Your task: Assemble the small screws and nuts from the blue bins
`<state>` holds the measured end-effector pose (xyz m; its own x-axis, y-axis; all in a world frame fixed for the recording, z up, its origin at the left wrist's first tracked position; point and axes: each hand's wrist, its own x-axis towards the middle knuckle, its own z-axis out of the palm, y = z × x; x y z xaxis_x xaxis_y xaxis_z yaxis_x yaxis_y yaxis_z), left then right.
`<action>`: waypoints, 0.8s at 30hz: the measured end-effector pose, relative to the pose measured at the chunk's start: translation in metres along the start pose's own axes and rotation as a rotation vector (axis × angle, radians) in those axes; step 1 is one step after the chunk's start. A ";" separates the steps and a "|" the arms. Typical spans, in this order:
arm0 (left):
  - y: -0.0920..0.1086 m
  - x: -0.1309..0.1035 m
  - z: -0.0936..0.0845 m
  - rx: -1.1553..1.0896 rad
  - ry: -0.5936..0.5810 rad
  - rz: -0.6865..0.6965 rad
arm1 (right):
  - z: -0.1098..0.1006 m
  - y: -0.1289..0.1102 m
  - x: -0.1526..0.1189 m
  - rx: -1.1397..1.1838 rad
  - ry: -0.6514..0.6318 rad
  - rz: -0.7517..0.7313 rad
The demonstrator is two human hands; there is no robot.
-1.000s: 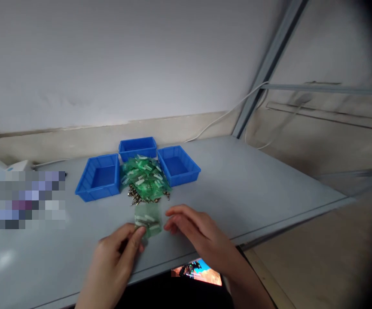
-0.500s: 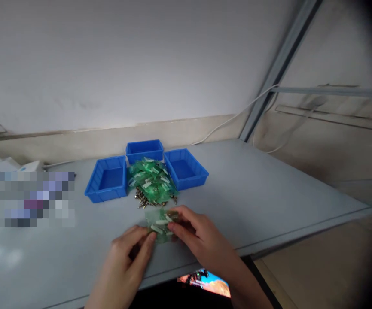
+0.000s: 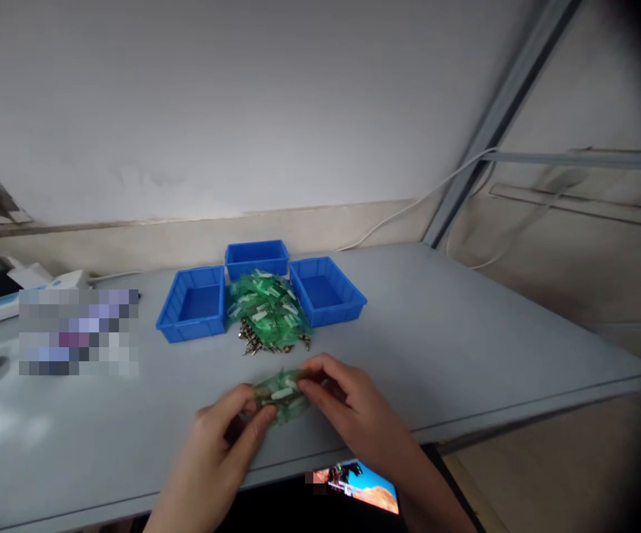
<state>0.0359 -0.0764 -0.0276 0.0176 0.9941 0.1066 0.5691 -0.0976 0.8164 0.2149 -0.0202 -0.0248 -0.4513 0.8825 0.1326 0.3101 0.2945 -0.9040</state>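
Observation:
Between my two hands, over the front of the table, is a small green plastic bag (image 3: 283, 396) with white, stick-like pieces inside. My left hand (image 3: 232, 433) pinches its left side between thumb and fingers. At its right side, my right hand (image 3: 348, 400) grips it with thumb and forefinger. Just beyond lies a heap of similar green bags (image 3: 270, 307), also showing white pieces. Small brassy metal parts (image 3: 257, 340) are spread along the heap's near edge; their exact kind is too small to make out.
Three blue bins surround the heap: a left bin (image 3: 192, 333), a back bin (image 3: 257, 266) and a right bin (image 3: 337, 314). A white power strip (image 3: 68, 281) and a blurred-out item (image 3: 84, 326) are on the left. Below the table edge glows a screen (image 3: 368, 488).
The bag has been drawn narrower and more crumpled between my hands, and my left fingers reach further over it. The whole view has shifted slightly, with the bins now further right.

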 end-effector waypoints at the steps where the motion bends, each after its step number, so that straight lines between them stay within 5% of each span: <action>1: 0.000 0.000 -0.001 -0.008 0.003 -0.007 | -0.001 -0.001 -0.001 0.000 -0.019 0.005; 6: 0.001 0.000 -0.002 -0.060 -0.004 -0.017 | -0.005 -0.005 -0.005 0.008 -0.160 0.012; 14: 0.003 -0.004 -0.001 -0.011 -0.169 0.062 | -0.004 -0.006 -0.002 0.002 -0.188 -0.179; 24: 0.004 -0.002 -0.001 -0.081 -0.057 0.039 | -0.002 -0.004 -0.002 -0.058 -0.116 -0.154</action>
<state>0.0369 -0.0785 -0.0238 0.0869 0.9903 0.1087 0.4989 -0.1377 0.8557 0.2167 -0.0223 -0.0209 -0.5899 0.7779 0.2167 0.2759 0.4463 -0.8513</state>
